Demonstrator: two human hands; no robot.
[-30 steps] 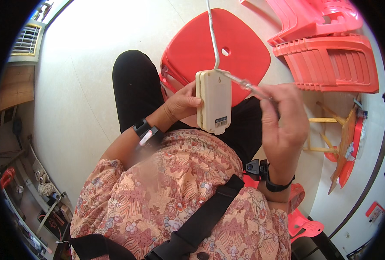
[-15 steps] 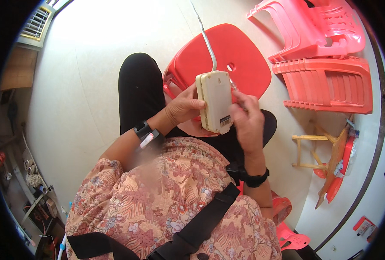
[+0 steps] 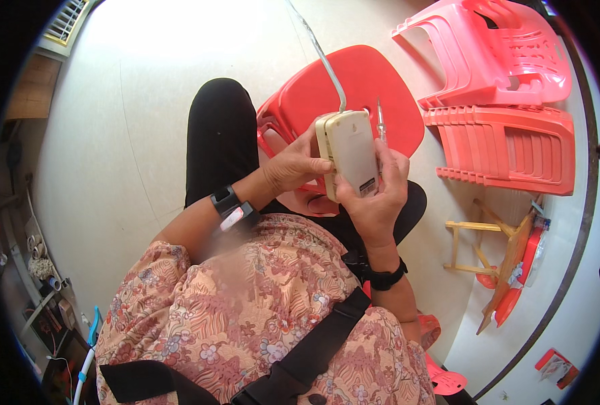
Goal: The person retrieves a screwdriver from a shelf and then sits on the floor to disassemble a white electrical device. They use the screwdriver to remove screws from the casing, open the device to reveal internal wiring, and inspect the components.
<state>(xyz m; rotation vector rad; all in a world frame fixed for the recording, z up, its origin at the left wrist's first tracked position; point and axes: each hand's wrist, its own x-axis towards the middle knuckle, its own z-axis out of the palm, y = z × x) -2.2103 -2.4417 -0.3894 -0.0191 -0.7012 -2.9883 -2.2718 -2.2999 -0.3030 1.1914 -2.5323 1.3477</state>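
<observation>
A cream plastic box (image 3: 355,150) with rounded corners is held above my lap, its back toward me, showing a small keyhole slot and a dark label. A seam or gap runs along its left side. From its top end a grey cable (image 3: 325,59) leads up and away. My left hand (image 3: 292,166) is closed on the box's left side, thumb on the edge. Around the lower right part, my right hand (image 3: 381,200) grips the box as well. A thin screwdriver (image 3: 381,123) with a clear handle sticks up from its fingers, tip away from me.
Just beyond the box stands a red plastic stool (image 3: 350,75). To the right are pink plastic chairs (image 3: 448,57), a stack of red stools (image 3: 516,145) and a wooden folding stool (image 3: 478,225). Tools and odds and ends line the left wall.
My right hand has moved from beside the box to grip its lower right part, and the screwdriver now points upward. The box has shifted slightly right.
</observation>
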